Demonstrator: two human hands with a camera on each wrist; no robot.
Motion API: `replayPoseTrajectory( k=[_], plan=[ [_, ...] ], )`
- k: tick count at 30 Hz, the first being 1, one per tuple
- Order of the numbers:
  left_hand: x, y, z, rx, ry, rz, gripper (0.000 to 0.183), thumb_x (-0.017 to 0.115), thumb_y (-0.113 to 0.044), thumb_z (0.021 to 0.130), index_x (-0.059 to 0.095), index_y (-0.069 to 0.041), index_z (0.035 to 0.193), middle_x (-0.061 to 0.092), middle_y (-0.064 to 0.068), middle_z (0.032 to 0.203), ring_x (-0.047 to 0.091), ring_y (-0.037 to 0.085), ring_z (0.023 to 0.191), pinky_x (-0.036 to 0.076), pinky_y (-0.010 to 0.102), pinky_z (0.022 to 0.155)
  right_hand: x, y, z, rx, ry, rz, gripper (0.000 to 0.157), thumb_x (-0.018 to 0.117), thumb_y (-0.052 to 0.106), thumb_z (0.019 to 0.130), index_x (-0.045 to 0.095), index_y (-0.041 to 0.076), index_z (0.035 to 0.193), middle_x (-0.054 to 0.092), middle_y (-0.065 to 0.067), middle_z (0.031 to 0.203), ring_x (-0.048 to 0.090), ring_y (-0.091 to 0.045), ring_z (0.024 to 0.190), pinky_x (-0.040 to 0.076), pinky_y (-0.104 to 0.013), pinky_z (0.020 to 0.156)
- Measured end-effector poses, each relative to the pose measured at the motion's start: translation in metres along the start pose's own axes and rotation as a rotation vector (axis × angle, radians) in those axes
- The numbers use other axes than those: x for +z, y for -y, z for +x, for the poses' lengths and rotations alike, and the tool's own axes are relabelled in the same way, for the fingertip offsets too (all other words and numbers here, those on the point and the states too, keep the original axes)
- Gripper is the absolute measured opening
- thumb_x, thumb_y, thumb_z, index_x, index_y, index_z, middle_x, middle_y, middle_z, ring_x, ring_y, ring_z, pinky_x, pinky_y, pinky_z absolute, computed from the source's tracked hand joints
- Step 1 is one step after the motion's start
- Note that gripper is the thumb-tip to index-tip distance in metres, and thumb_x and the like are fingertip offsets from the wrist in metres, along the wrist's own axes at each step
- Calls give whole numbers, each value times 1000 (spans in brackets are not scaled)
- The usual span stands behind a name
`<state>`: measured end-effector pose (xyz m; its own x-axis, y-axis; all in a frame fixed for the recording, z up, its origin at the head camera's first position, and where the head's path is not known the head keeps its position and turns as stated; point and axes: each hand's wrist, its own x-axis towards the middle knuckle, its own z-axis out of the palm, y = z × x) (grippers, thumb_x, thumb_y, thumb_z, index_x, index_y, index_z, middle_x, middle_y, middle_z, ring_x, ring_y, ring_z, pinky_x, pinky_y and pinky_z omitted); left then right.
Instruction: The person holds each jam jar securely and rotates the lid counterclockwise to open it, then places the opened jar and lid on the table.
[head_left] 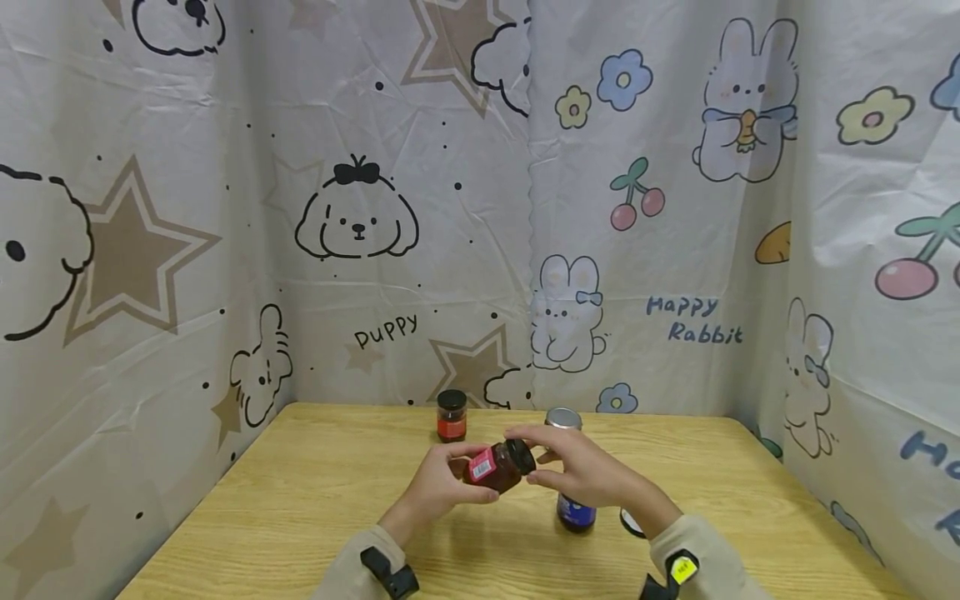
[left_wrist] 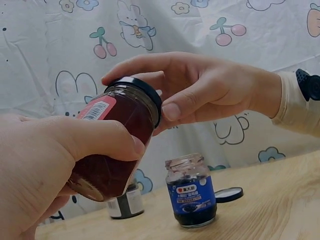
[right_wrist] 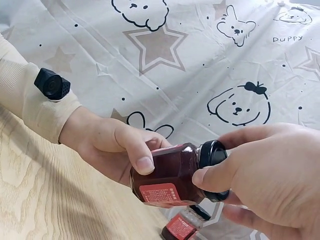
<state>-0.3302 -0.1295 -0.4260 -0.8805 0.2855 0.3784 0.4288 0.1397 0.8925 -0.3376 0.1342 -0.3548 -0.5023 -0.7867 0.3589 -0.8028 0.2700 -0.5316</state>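
Note:
My left hand [head_left: 431,487] grips a glass jar of dark red jam [head_left: 495,468] round its body, thumb across the near side. A pink-red label with a barcode shows on the jar, which tilts with its top toward the right hand. Thumb and fingers of my right hand [head_left: 585,467] pinch the jar's black lid [right_wrist: 212,170] from opposite sides. The lid sits on the jar's mouth. Both hands hold the jar above the table. Beneath the right hand stands an open blue-labelled jar [left_wrist: 192,195] with dark contents.
A black-rimmed lid [left_wrist: 229,194] lies on the wooden table [head_left: 300,500] beside the blue-labelled jar. Farther back stand a red-labelled jar with a black lid [head_left: 452,415] and a silver-topped container [head_left: 564,417], partly hidden by my right hand. Printed curtains [head_left: 360,333] surround the table.

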Motion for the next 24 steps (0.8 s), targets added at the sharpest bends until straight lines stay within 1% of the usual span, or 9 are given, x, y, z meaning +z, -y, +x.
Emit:
replayPoseTrajectory(
  k=[6,9,12,15,17,18,20,22,24],
  plan=[
    [0,2,2,4,27,-60,55,89,-6,77,70,3,128,72,13,115,70,25,90,58,31,75,5,0,0,-45,-32,-10,61,68,-16,90,59,21,138,47,-5,156,49,-28,138,55,-35,94],
    [0,1,2,7,27,-77,55,89,-5,77,70,4,128,72,14,116,70,26,91,58,31,76,7,0,0,-53,-54,-9,63,67,-17,89,60,23,137,47,-5,156,49,-29,137,55,-36,93],
    [0,0,2,8,26,-80,55,89,-5,78,69,4,128,72,15,116,70,26,91,58,31,76,9,-1,1,-51,-75,0,57,68,-8,89,61,24,136,48,-6,156,49,-29,137,55,-41,94],
    [1,-1,2,9,29,-70,54,89,-4,78,70,3,128,72,15,117,70,25,90,58,30,76,11,-2,1,-39,-114,7,39,71,10,96,64,24,131,52,-6,152,51,-28,136,53,-50,96],
    [1,-1,1,6,35,-68,54,89,-4,78,70,3,128,72,14,118,70,24,89,58,30,76,13,-2,2,-33,-152,3,25,70,21,100,67,24,125,58,-5,147,53,-27,133,52,-54,97],
    [2,-2,1,5,40,-68,54,89,-3,78,69,2,129,72,14,118,70,24,89,58,30,76,14,-3,2,-31,-174,-1,20,69,24,101,69,23,122,60,-4,143,55,-26,131,51,-56,97],
    [3,-3,0,5,52,-69,55,88,-3,79,69,2,129,72,14,119,70,23,90,57,30,77,17,-4,3,-30,-215,2,14,69,24,102,71,22,115,65,-4,137,58,-26,127,51,-58,96],
    [4,-4,-1,8,58,-76,55,88,-3,79,69,2,130,71,14,120,70,23,92,58,31,78,19,-5,4,-27,-245,3,11,70,22,101,72,21,112,67,-3,133,59,-25,124,53,-55,94],
    [3,-4,-1,14,47,-72,55,88,-3,79,69,2,130,71,14,120,70,24,92,57,31,78,21,-5,5,-21,-262,12,16,70,21,101,71,19,117,67,-3,133,60,-25,123,54,-53,93]
  ],
)
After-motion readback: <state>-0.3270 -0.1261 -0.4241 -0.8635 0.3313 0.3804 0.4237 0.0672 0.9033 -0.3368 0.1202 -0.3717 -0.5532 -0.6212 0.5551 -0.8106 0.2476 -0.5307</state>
